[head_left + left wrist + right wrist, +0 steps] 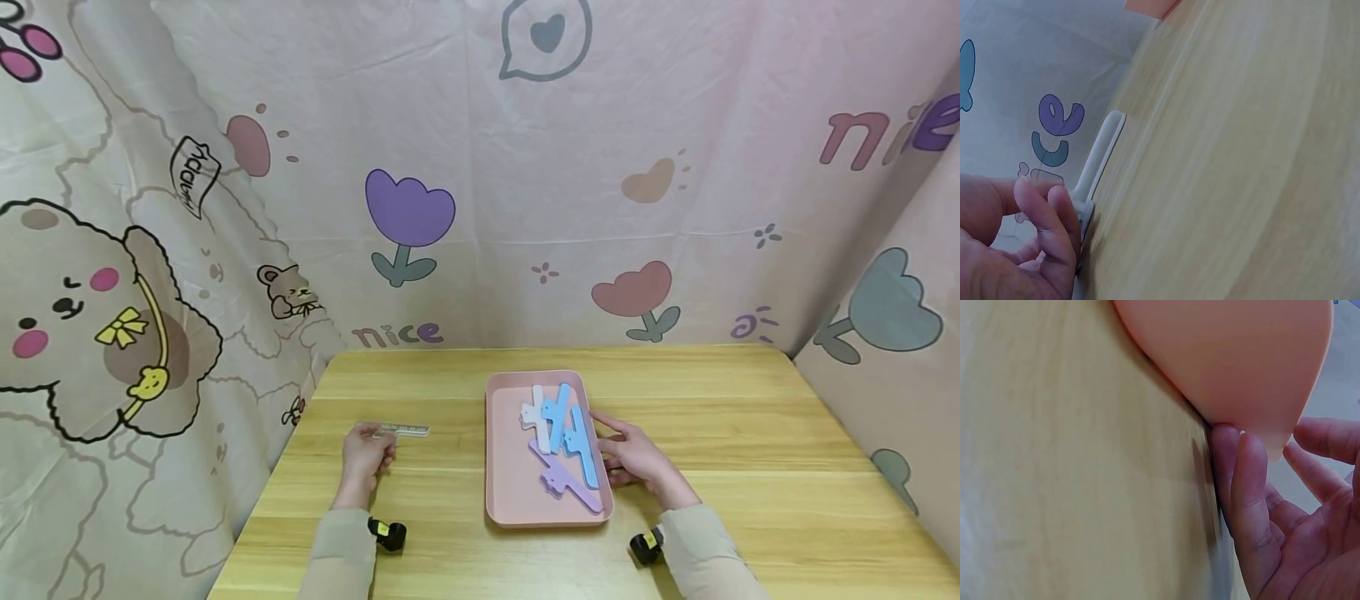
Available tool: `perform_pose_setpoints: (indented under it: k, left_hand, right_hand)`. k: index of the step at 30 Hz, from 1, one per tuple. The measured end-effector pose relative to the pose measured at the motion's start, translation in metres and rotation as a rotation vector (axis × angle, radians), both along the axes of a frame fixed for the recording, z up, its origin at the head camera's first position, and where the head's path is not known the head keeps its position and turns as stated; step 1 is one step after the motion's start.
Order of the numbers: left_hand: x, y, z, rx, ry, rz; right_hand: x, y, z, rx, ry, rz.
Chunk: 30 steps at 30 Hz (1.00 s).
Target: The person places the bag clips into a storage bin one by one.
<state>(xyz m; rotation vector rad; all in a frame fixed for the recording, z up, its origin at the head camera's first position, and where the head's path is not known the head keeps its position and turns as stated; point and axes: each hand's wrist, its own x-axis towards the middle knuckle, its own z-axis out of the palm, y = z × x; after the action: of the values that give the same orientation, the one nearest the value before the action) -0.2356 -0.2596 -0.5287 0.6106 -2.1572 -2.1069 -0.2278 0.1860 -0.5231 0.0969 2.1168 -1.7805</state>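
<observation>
Close to the table's left side, my left hand [366, 457] pinches a white, long-barred clip [412, 431] lying at the tabletop. In the left wrist view the clip's bar [1100, 153] points away from the curled fingers [1050, 231], which hide its other end. My right hand [637, 457] is at the right side of a pink tray [510, 492], fingertips against its outer wall [1235, 369]. Inside the tray lie a white clip [537, 417], two blue clips, one blue clip [558, 417] left of the other blue clip [588, 462], and a purple clip [573, 483].
The wooden table [750, 467] reaches back to a patterned cloth [525, 183] hanging behind it and at both sides. Each wrist wears a small black camera, the left camera [388, 534] and the right camera [647, 547].
</observation>
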Motion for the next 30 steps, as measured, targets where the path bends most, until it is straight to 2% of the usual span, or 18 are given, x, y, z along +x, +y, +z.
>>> perform_pose_setpoints:
  k: [8, 18, 30]
  left_hand:
    - [-0.0016, -0.0025, 0.0002, 0.02, -0.006, 0.037]
    - [-0.0038, -0.0034, 0.0, 0.082, -0.019, 0.036]
    - [-0.0047, -0.0025, -0.0007, 0.078, -0.002, 0.041]
  right_hand:
    - [-0.0013, -0.0006, -0.0012, 0.002, 0.0, -0.006]
    - [-0.001, 0.0002, -0.0021, -0.006, 0.004, -0.002]
    - [0.0003, -0.0006, -0.0009, -0.018, 0.002, -0.002]
